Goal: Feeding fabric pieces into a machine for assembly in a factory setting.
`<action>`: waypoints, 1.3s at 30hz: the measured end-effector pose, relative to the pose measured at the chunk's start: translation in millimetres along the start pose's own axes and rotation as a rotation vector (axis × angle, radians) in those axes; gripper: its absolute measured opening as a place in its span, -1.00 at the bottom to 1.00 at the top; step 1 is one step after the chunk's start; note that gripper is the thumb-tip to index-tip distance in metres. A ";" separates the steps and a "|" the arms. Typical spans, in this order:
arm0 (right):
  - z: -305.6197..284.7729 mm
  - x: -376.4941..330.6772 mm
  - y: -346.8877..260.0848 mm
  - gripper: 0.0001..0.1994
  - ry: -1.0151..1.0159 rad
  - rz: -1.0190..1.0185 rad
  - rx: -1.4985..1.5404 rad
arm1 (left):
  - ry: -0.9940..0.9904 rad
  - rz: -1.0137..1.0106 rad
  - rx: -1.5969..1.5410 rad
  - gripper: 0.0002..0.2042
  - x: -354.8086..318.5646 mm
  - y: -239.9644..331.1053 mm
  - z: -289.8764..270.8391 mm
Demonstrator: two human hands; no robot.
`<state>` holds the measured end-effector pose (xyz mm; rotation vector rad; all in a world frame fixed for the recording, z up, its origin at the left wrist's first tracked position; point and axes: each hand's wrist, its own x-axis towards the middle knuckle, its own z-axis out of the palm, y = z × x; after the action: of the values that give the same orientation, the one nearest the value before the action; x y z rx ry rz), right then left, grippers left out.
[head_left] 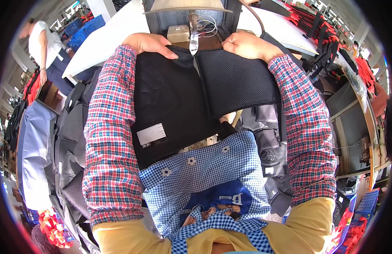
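Observation:
A large black mesh fabric piece (166, 97) is stretched between my hands beneath a grey machine. Its left part carries a white rectangular label (151, 134), and a dark seam or fold runs down its middle. My left hand (151, 44) grips the far left edge, thumb on top and fingers mostly hidden. With fingers curled in, my right hand (246, 44) is closed on the far edge of the right-hand mesh panel (238, 80). Between the hands, a narrow clear-tipped machine part (193, 44) comes down to the far edge of the fabric.
Behind the fabric stands the grey machine housing (162, 21), with a beige box (178, 34) and loose wires inside. White tabletops (107, 40) flank it. Dark fabric pieces (73, 139) are heaped at left; more hang at right. A person (45, 46) stands at far left.

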<state>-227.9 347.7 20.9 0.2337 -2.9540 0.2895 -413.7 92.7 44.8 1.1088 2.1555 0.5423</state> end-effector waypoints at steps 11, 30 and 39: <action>-32.2 -57.1 10.6 -0.61 -0.035 0.079 -0.172 | 0.077 -0.018 -0.033 -0.54 -53.3 -28.6 1.1; 250.3 -224.4 -112.4 -0.61 -0.347 -0.027 -0.271 | 0.650 -0.162 -0.286 -0.64 -419.6 -106.1 33.6; 199.3 -223.1 -15.5 -0.86 -0.043 0.414 -0.236 | 0.892 -0.127 -0.348 -0.67 -459.6 -40.0 117.6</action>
<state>-37.2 322.8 -208.7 -0.4088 -3.0184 -0.0193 -153.5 -302.0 100.9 0.5631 2.6640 1.4978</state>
